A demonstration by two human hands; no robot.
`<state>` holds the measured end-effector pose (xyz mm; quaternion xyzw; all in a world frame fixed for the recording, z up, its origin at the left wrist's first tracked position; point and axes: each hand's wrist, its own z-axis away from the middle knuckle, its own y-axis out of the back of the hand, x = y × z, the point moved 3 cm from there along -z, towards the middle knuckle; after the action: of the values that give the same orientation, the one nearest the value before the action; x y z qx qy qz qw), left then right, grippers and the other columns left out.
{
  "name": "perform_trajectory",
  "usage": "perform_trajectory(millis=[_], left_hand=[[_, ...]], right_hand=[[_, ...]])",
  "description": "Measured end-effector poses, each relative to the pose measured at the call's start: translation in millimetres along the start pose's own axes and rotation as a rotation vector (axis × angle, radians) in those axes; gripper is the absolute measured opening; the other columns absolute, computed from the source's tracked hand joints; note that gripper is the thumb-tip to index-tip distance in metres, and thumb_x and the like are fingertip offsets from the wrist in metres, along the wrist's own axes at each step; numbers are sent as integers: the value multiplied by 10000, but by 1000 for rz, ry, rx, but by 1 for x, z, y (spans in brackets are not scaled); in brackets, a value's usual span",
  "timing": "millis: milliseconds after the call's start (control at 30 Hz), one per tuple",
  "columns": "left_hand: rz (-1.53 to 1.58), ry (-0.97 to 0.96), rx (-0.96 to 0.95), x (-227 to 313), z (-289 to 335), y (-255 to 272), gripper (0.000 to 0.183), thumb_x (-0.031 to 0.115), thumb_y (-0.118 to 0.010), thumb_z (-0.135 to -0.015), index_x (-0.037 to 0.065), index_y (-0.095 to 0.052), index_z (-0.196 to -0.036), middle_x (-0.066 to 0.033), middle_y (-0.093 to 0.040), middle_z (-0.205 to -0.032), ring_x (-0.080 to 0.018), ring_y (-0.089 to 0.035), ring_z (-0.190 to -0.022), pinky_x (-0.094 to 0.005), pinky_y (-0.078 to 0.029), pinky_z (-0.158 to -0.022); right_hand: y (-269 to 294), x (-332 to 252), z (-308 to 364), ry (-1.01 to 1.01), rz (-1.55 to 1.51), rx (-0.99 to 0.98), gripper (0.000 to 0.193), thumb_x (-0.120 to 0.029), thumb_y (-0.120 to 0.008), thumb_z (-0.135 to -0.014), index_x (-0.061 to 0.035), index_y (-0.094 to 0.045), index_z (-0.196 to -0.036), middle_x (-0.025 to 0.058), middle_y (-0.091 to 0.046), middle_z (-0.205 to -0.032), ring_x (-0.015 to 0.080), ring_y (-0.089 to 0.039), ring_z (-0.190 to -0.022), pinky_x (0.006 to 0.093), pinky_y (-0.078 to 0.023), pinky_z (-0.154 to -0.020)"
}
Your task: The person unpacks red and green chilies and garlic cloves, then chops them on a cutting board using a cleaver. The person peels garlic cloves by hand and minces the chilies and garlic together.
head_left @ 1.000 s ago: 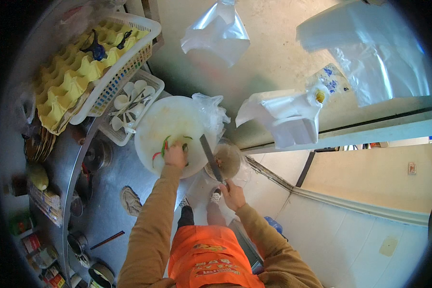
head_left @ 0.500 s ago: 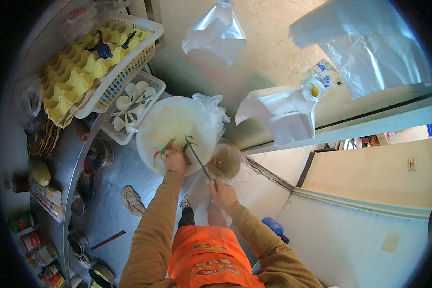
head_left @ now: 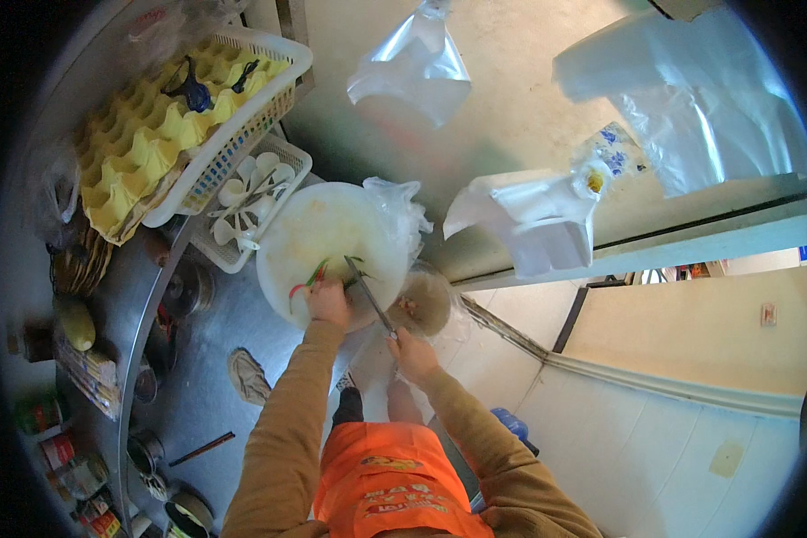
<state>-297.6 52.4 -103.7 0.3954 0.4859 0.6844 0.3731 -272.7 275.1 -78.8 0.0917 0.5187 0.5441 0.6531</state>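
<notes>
The left hand is curled over red and green chilli peppers, holding them down on the near part of a round white cutting board. The right hand is wrapped around the handle of a kitchen knife, whose blade slants out over the board just to the right of the left fingers; from where I stand, I can't tell whether its edge meets the board. A bit of green shows by the blade's tip.

Just right of the board and lower down stands a plastic-lined bucket with small scraps inside. On the steel worktop, left of the left forearm, lie a crumpled cloth and some brown chopsticks.

A bunched clear bag sits at the board's far right edge. To the far left of the board, a small white basket holds white spoons, and beyond it a larger white basket carries a yellow egg tray. Across from me, 3 bundles of plastic bags hang against the pale wall.
</notes>
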Motion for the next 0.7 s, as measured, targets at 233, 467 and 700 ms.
perform_trajectory(millis=[233, 467, 700], left_hand=[[-42, -107, 228, -12, -12, 19, 354, 196, -687, -806, 99, -636, -1142, -129, -611, -1178, -296, -581, -1108, -472, -403, -954], [78, -409, 54, 27, -68, -4, 364, 63, -679, -802, 31, -588, -1153, -180, -556, -1197, -379, -554, -1150, -475, -494, -938], [93, -252, -141, 74, -47, -46, 316, 43, -695, -800, 1, -582, -1092, -222, -558, -1158, -388, -613, -1078, -469, -549, -854]], right_hand=[[-10, 5, -10, 13, -124, 89, 378, -403, -488, -1011, -31, -550, -1036, 271, -670, -842, 471, -648, -830, 564, -490, -725], [4, 34, 53, -67, -370, 199, 295, -320, -559, -989, -29, -576, -1031, 247, -624, -742, 455, -631, -737, 507, -467, -640], [51, 54, 91, -144, -341, 255, 240, -265, -576, -981, -26, -567, -959, 210, -570, -625, 405, -601, -592, 451, -436, -544]])
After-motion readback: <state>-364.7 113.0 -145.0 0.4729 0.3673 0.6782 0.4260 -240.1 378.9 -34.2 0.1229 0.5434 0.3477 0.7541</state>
